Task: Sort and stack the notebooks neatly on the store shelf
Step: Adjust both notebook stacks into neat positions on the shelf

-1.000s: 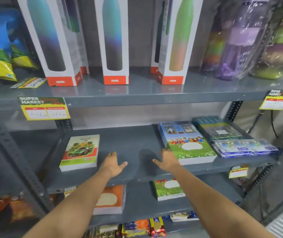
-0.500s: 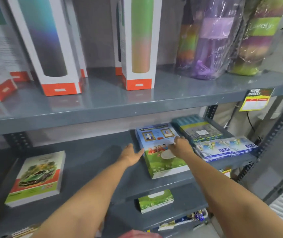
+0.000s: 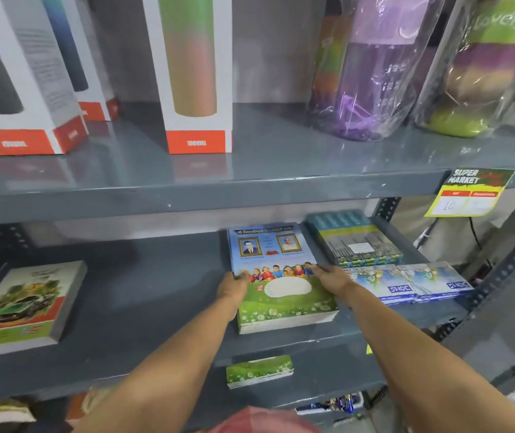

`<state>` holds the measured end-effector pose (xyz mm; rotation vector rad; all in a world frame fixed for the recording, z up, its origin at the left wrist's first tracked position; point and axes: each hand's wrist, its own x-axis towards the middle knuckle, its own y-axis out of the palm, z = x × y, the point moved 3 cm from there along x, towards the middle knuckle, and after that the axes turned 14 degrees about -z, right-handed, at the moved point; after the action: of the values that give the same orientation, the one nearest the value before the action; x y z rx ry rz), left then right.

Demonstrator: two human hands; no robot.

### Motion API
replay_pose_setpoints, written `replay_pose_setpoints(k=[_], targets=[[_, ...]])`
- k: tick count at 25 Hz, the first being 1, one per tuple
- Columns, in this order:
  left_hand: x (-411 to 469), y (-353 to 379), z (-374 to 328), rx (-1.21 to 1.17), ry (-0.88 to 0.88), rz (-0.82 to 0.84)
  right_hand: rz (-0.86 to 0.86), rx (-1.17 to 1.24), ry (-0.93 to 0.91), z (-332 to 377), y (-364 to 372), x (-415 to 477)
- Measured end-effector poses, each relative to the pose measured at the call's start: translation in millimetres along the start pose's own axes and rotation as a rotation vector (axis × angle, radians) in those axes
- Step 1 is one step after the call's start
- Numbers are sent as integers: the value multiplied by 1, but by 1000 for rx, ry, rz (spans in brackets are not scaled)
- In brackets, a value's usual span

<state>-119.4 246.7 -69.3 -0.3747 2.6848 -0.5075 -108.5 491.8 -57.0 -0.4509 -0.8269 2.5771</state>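
A stack of notebooks with a blue-and-green children cover (image 3: 278, 276) lies on the grey middle shelf (image 3: 156, 307). My left hand (image 3: 234, 287) grips its left edge and my right hand (image 3: 331, 278) grips its right edge. Right of it lie a teal-and-yellow notebook stack (image 3: 356, 242) at the back and blue notebooks (image 3: 412, 284) at the front. A thick notebook stack with a green car cover (image 3: 22, 304) sits at the shelf's left end.
The upper shelf (image 3: 250, 182) holds boxed bottles (image 3: 193, 73) and wrapped purple and green bottles (image 3: 372, 67). A yellow price tag (image 3: 468, 192) hangs at its right edge. A green notebook (image 3: 259, 370) lies on the lower shelf.
My view shifted right and closer. Both hands moved from the bare shelf to the children-cover stack and now hold its two sides.
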Motion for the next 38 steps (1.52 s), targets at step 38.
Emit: replay_pose_setpoints(k=[38], targets=[[59, -195, 56, -119, 78, -315, -364, -365, -551, 113, 127, -89]])
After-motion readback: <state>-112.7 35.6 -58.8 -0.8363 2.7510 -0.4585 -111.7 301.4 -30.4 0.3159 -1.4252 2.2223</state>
